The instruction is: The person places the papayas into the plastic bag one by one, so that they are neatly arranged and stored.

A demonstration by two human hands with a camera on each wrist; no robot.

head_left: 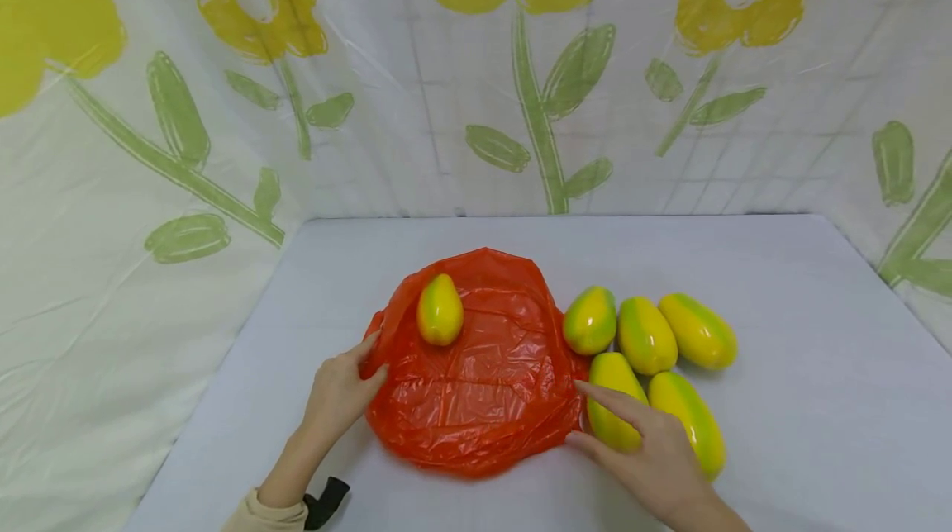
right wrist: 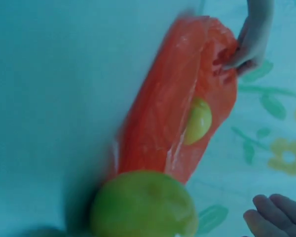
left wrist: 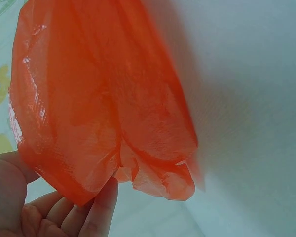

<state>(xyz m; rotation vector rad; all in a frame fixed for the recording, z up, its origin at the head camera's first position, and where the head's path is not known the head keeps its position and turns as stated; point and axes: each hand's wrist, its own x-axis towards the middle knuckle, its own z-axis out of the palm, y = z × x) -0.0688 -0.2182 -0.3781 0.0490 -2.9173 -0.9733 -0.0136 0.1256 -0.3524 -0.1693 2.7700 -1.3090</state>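
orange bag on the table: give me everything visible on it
The orange bag is thin, glossy, crinkled plastic film, slightly see-through, lying mostly flat and spread on the white table. One yellow-green mango-like fruit lies at its far left part; whether on top or in its mouth is unclear. The left hand holds its left edge, the film bunched there. The right hand rests by its right edge, on the nearest of five fruits grouped there; fingertip contact with the bag is unclear.

bag: thin orange plastic, crinkled, glossy, half see-through
mangoes: smooth, shiny yellow-green skin, waxy, plastic-looking
table: matt, pale grey, smooth
backdrop at 12 o'clock: glossy creased plastic sheet, printed yellow flowers
sleeve: beige cloth, matt
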